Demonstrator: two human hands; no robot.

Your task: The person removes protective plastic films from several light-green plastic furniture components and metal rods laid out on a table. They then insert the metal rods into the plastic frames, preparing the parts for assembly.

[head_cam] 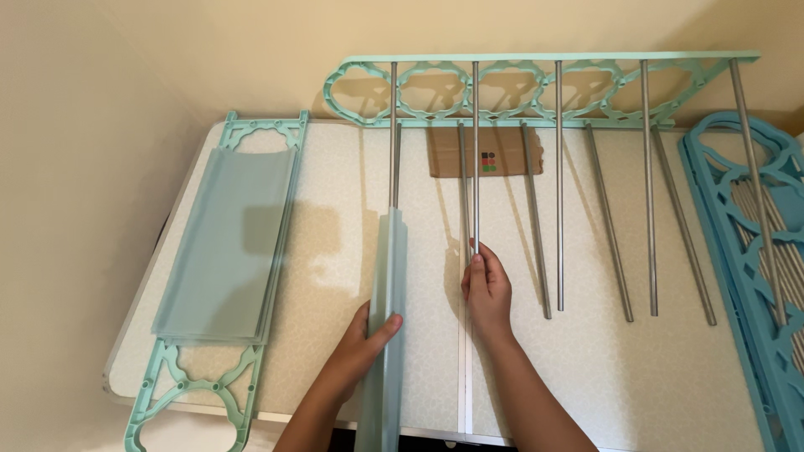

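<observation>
Translucent pale green panel (389, 318): long axis runs from the near worktop edge away toward the wall, slid onto a steel rod (394, 134). Left hand (360, 347) grips its lower left side, thumb across the front. Right hand (487, 289), just right of the panel, pinches the neighbouring rod's (476, 151) lower end. Both rods stand in the teal side frame (544, 88) on the worktop (586, 368).

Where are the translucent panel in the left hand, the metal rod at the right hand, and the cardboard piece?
translucent panel (391, 276): head view, on its upper face above the thumb.
metal rod (476, 151): head view, on the middle of its shaft.
cardboard piece (502, 155): head view, on its brown face.
</observation>
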